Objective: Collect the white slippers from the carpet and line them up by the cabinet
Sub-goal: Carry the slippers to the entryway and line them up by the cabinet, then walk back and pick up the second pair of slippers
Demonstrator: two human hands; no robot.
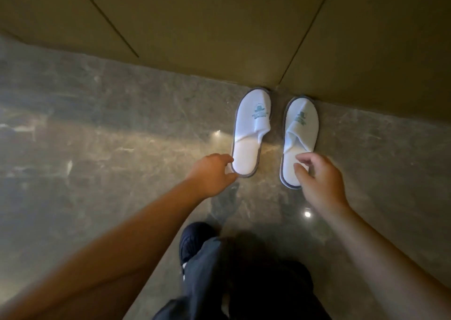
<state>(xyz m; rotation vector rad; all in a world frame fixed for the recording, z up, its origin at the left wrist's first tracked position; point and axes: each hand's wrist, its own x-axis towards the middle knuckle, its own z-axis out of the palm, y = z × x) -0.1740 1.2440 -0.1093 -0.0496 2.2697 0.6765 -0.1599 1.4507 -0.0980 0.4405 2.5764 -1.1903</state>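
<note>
Two white slippers with grey rims and green logos lie side by side on the marble floor, toes against the tan cabinet (219, 39). My left hand (211, 173) rests at the heel of the left slipper (251, 129), thumb and a finger touching its rim without lifting it. My right hand (317, 180) hovers over the heel of the right slipper (301, 127), fingers loosely curled and apart, covering part of the heel and holding nothing. Both slippers sit flat on the floor.
Glossy grey-brown marble floor (109, 136) stretches left and right along the cabinet base. My dark trousers and a black shoe (192, 241) are directly below the hands. Vertical door seams run up the cabinet front.
</note>
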